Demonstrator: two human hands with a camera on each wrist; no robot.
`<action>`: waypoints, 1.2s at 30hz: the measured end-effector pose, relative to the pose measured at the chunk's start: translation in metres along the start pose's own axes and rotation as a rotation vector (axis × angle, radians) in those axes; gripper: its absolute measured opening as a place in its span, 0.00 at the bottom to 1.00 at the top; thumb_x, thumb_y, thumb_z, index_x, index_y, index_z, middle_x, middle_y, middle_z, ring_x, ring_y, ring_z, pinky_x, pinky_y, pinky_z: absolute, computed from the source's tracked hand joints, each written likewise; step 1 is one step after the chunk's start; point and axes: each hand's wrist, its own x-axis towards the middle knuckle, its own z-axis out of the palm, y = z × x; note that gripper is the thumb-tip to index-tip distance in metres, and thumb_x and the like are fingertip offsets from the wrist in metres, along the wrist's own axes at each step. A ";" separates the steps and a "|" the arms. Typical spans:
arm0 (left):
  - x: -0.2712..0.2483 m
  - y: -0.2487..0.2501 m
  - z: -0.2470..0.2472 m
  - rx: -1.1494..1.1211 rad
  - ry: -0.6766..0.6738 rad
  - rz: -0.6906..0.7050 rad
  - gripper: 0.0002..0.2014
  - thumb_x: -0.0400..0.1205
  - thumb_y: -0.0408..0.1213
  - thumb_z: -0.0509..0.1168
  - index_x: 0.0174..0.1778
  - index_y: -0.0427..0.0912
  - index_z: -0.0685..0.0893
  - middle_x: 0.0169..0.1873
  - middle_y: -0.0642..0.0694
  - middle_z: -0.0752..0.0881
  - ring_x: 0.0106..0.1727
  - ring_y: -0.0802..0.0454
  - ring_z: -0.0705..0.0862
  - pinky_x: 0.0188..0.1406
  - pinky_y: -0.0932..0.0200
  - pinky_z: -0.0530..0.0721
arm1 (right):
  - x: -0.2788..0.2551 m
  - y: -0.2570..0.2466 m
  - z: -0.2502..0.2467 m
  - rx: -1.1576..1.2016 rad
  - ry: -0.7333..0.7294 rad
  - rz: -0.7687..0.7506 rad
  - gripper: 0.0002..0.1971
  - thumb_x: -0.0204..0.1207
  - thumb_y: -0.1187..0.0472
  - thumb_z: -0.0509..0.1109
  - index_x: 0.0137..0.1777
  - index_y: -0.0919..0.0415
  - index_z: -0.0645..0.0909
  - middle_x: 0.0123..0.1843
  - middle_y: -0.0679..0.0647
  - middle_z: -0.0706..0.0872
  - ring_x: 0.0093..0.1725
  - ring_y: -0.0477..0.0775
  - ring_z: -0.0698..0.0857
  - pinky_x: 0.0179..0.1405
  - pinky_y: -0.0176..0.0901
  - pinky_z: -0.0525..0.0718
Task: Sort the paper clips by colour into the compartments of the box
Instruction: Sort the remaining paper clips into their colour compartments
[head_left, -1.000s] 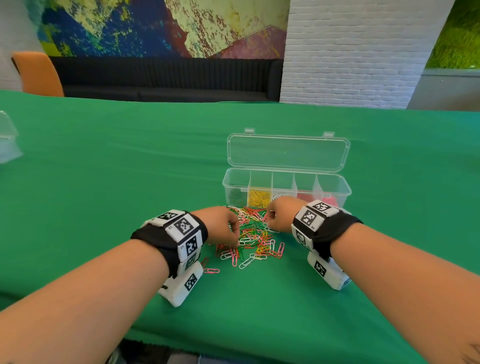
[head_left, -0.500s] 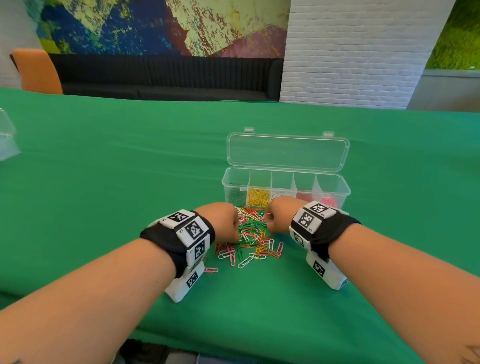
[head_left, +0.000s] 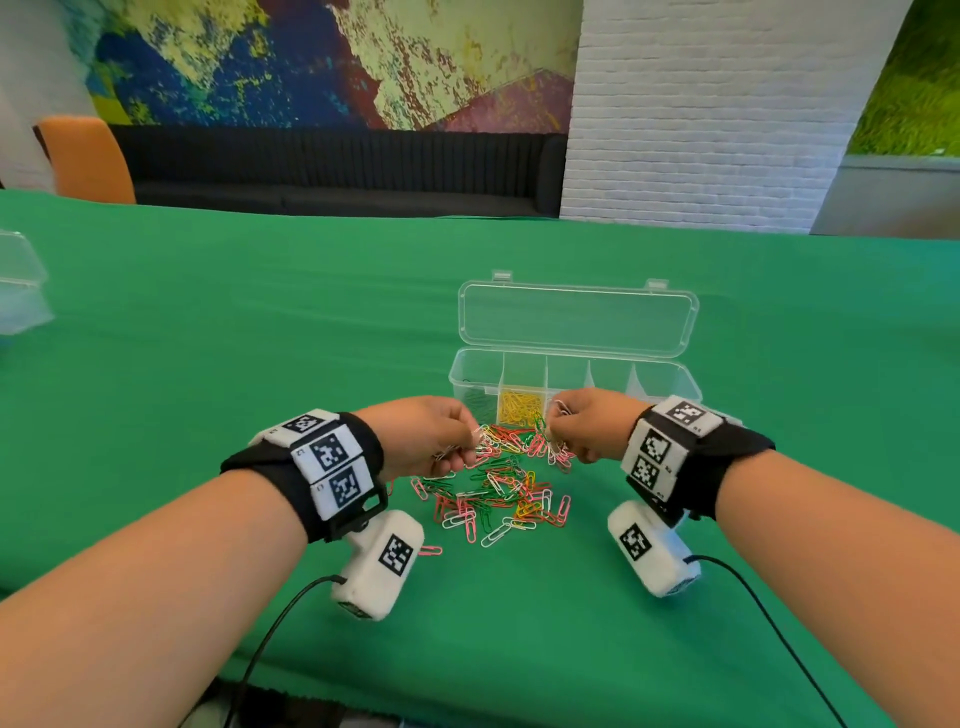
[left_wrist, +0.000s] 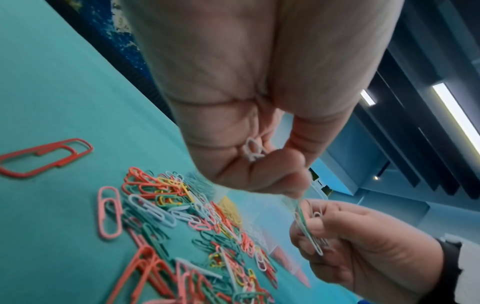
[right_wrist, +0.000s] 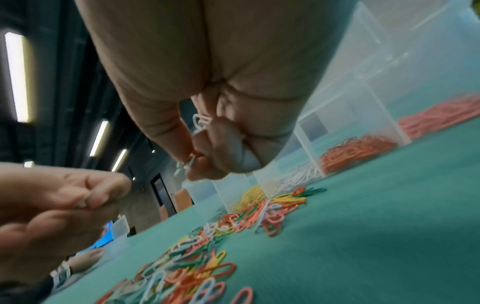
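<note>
Left grip (head_left: 426, 436) pinches white paper clips (left_wrist: 253, 151); right grip (head_left: 582, 423) pinches a white-green bunch (left_wrist: 310, 230). Mixed pile (head_left: 498, 491) at frame centre, box (head_left: 571, 374) just above.

Readable text: none in any view.
Wrist bands (head_left: 332, 470): black-and-white square code markers only (patterns, not letters); tiny marks beside them are too small to read.
Camera housings (head_left: 382, 564): one such code marker on each, no words.
Clear plastic box (head_left: 571, 364): no label or brand visible.
Wall mural (head_left: 322, 57): colour patches, no lettering.
</note>
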 end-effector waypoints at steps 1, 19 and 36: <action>0.000 0.000 -0.001 -0.023 -0.010 -0.003 0.11 0.83 0.22 0.55 0.38 0.40 0.73 0.26 0.46 0.79 0.20 0.60 0.75 0.19 0.71 0.73 | 0.001 0.003 -0.001 0.085 -0.003 0.006 0.11 0.78 0.66 0.61 0.34 0.56 0.74 0.29 0.52 0.78 0.26 0.48 0.73 0.27 0.38 0.74; 0.001 -0.004 0.002 0.159 0.060 -0.133 0.16 0.80 0.19 0.51 0.41 0.43 0.78 0.28 0.48 0.78 0.19 0.62 0.75 0.15 0.71 0.65 | -0.023 0.004 -0.002 -0.501 0.022 -0.066 0.13 0.81 0.59 0.63 0.62 0.58 0.82 0.56 0.52 0.87 0.50 0.50 0.83 0.48 0.32 0.73; 0.004 0.006 0.011 0.479 0.018 -0.205 0.15 0.87 0.38 0.50 0.36 0.44 0.75 0.24 0.51 0.69 0.21 0.56 0.64 0.18 0.67 0.61 | -0.017 0.016 -0.009 0.613 -0.292 0.247 0.23 0.81 0.48 0.57 0.26 0.57 0.66 0.18 0.48 0.68 0.13 0.43 0.62 0.10 0.25 0.58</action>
